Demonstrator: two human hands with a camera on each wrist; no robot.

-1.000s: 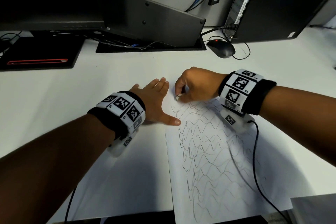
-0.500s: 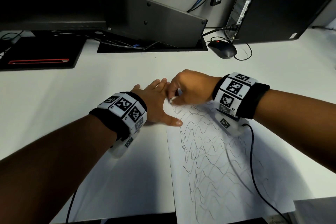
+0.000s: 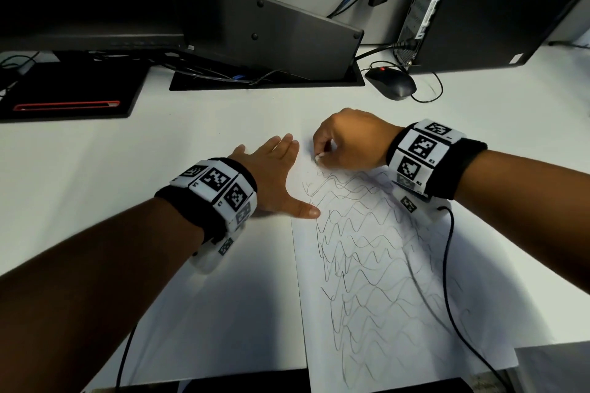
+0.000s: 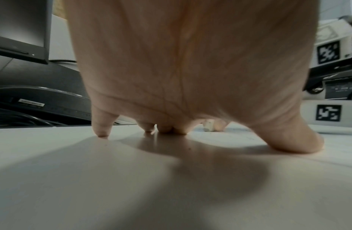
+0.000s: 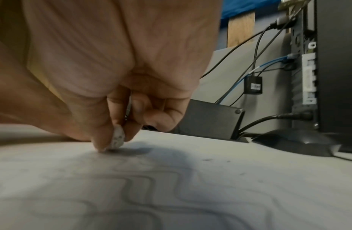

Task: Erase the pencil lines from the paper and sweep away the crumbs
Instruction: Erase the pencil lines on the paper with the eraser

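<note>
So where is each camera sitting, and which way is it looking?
Head: worn on the head, looking forward and down at the paper; shows both forearms, left hand and right hand.
Left wrist: low under the wrist, looking along the left hand, spread on the table.
Right wrist: low over the paper, looking along the right hand pinching the eraser.
Shared: the eraser shows in all three; the mouse in head and right wrist.
</note>
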